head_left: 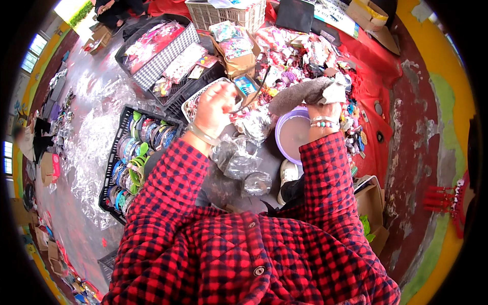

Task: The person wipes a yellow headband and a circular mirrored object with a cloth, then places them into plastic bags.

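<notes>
My left hand (216,108) is closed at the middle of the view, slightly blurred. From its fist a thin dark curved band (264,81), which looks like a headband, arcs up to the right. In my right hand (325,113) is a grey cloth (297,95), bunched at the fingers and hanging off to the left, with a whitish bit at its right end. Below that hand stands a purple-rimmed bucket (278,133) of cloudy greyish liquid. Clear plastic bags (244,162) lie on the floor between my forearms.
To the left, a black crate (108,189) holds rows of coloured headbands. Ahead are a houndstooth-sided bin (165,53), a cardboard box (243,63) of packets and a heap of hair accessories (300,53) on red cloth (373,76). A cardboard box (370,203) stands right of my sleeve.
</notes>
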{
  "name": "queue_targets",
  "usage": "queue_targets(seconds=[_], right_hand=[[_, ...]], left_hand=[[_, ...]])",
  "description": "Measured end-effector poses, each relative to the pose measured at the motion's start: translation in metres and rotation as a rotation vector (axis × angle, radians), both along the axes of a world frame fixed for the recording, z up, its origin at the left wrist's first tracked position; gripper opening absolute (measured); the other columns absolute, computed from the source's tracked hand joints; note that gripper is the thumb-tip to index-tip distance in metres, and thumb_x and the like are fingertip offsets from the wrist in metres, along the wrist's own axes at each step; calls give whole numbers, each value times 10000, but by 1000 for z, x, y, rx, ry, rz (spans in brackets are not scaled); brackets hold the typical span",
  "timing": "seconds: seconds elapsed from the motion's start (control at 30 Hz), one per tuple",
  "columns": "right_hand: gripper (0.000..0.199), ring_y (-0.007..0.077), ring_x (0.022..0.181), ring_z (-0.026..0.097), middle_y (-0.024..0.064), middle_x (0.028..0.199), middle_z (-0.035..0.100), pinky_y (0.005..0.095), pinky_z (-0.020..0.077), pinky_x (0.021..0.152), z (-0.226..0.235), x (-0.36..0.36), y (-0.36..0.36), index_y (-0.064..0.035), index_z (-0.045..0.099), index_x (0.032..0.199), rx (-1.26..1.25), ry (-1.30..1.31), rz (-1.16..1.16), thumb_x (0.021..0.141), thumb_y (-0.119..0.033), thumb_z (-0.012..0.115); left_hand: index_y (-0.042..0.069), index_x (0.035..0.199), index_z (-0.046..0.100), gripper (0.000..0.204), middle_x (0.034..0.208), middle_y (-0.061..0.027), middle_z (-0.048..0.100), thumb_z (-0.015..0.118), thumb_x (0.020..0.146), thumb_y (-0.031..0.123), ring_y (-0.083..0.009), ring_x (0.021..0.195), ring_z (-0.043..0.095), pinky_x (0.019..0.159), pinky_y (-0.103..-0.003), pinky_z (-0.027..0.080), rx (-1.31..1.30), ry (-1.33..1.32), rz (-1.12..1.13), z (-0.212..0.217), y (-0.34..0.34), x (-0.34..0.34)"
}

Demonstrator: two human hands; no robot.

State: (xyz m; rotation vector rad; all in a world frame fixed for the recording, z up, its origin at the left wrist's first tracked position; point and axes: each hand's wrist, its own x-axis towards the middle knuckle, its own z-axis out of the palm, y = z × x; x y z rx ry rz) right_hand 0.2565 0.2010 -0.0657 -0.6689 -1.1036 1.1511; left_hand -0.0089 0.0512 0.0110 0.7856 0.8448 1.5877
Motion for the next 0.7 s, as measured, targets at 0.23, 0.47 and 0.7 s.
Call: queue_targets(seconds=[0.23, 0.47, 0.7], right_hand=[[109, 230, 603, 566, 74, 650, 576, 356, 427, 566, 43, -43, -24, -116, 577, 653, 338, -219, 108, 710, -179, 508], [235, 155, 803, 577, 64, 936, 585, 310, 489, 679, 56, -86, -88, -41, 504, 1046, -535, 361, 679, 840, -148, 539], [274, 219, 889, 583, 93, 991, 590, 358, 491, 784, 51, -93, -89, -41, 519, 1045, -563, 657, 693, 826, -196, 578]], left_hand=[[31, 874, 496, 202, 514, 62, 272, 458, 905, 226, -44, 433, 244, 424, -193, 215, 40, -522, -158, 12, 4, -34], [15, 906, 481, 210, 540, 43, 312, 477, 898, 225, -49, 439, 282, 409, -189, 237, -124, -716, -289, -3, 11, -31], [0, 973, 546, 190, 913, -81, 588, 568, 838, 133, -170, 800, 563, 705, -263, 431, 260, 864, 557, 2, 11, -1]])
